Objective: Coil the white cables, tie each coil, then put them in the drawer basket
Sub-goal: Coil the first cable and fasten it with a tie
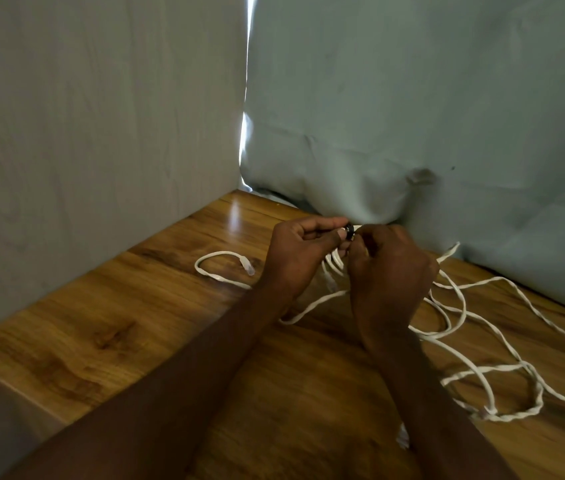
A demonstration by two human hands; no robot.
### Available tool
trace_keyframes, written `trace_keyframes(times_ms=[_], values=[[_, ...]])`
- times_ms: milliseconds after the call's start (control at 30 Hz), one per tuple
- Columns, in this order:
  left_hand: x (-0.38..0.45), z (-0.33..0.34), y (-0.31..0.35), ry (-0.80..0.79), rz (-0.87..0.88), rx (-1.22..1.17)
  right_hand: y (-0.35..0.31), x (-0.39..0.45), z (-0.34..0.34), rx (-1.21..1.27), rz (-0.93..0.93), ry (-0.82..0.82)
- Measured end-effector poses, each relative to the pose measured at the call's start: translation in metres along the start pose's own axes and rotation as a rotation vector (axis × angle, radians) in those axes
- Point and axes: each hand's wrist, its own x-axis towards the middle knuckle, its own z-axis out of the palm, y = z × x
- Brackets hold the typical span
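Observation:
Both hands meet above the wooden table (128, 327) near its far edge. My left hand (300, 258) pinches a small black tie (349, 231) between thumb and forefinger. My right hand (390, 271) has its fingers curled at the same black tie. White cable strands (334, 263) hang between and below the two hands, partly hidden by them. One white cable end with a clear plug (249, 269) loops on the table left of my left hand. Loose white cables (502, 372) sprawl in tangled loops to the right.
Grey-green cloth (412, 98) hangs as a backdrop behind and to the right, reaching the table. A pale grey panel (84, 116) walls the left side. Another clear plug (403, 439) lies by my right forearm. No drawer basket is in view.

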Motion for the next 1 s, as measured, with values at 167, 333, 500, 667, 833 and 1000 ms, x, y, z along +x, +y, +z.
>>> trace_keyframes(times_ms=[167,333,500,667,833,1000], values=[[-0.0004,0.0017,-0.0004,-0.005,-0.018,-0.007,0.0046,0.0023,0.0029,-0.006,0.051,0.008],[-0.0013,0.0017,0.0002,-0.014,-0.037,-0.016,0.0045,0.0024,0.0031,-0.057,0.016,-0.03],[-0.0047,0.0038,-0.0002,-0.049,0.006,0.034,0.0075,0.0033,0.0032,-0.166,0.018,-0.057],[-0.0057,0.0006,-0.0025,-0.007,0.047,0.109,0.0048,0.0009,0.0059,-0.155,-0.047,-0.026],[-0.0038,0.0019,-0.0066,0.048,0.081,0.135,0.0072,0.0025,0.0078,-0.021,-0.035,-0.098],[-0.0022,0.0015,-0.008,0.069,0.117,0.169,0.0044,0.0028,0.0072,0.083,-0.055,-0.069]])
